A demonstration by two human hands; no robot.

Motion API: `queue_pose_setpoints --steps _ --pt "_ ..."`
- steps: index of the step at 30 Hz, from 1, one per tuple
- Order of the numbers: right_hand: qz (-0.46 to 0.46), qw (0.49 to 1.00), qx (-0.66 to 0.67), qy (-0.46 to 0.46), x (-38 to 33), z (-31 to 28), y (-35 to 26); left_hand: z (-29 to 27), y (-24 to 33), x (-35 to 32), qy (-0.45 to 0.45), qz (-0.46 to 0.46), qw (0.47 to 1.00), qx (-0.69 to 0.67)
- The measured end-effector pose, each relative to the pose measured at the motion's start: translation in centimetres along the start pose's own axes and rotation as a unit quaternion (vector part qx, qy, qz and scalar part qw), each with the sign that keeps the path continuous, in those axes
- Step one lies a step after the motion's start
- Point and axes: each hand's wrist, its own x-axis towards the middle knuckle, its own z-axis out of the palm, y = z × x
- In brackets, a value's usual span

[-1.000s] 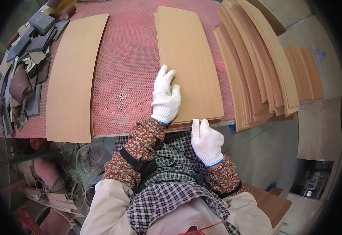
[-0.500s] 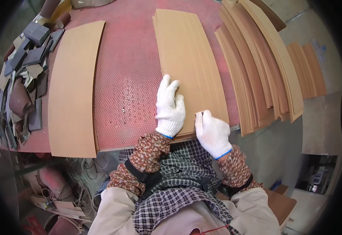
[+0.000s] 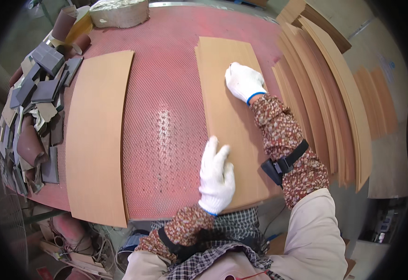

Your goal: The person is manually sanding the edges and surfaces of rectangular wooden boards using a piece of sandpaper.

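A stack of long light-brown wood boards (image 3: 225, 112) lies in front of me on a pink mesh-patterned tabletop. Along its left edge, near the close end, my left hand (image 3: 217, 179) in a white knit glove rests with fingers stretched and apart. My right hand (image 3: 245, 81), gloved the same way, is closed over the far part of the top board. Its fingers are curled tight, and whatever they may hold is hidden. To the left lies another set of light-brown boards (image 3: 99, 135), apart from both hands.
Sanding blocks and scraps (image 3: 45, 91) are heaped along the left edge of the pink table (image 3: 162, 177). More boards (image 3: 323, 102) stand stacked on the right. A wrapped roll (image 3: 120, 13) sits at the back left. Hoses and bins lie under the table.
My right hand has slid from the near end of the top board to its far part, still closed. The left hand stays at the board's left edge. The whole view has shifted.
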Motion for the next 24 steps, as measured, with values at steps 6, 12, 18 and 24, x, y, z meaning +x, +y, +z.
queue_pose_setpoints --steps 6,12,18,24 --pt "-0.016 1.0 0.0 -0.009 3.4 -1.8 1.3 -1.8 3.7 -4.2 -0.016 -0.014 1.0 -0.019" --pt "0.042 0.996 0.042 -0.061 6.3 -2.5 0.0 -4.9 6.1 -6.1 -0.027 -0.029 0.999 0.001" --pt "0.052 0.993 0.043 -0.101 7.9 -3.5 1.3 -6.3 7.7 -7.1 -0.053 -0.04 0.998 0.014" --pt "-0.001 0.994 -0.021 -0.107 6.4 -4.7 0.0 -5.9 6.0 -6.3 -0.042 -0.027 0.999 -0.008"
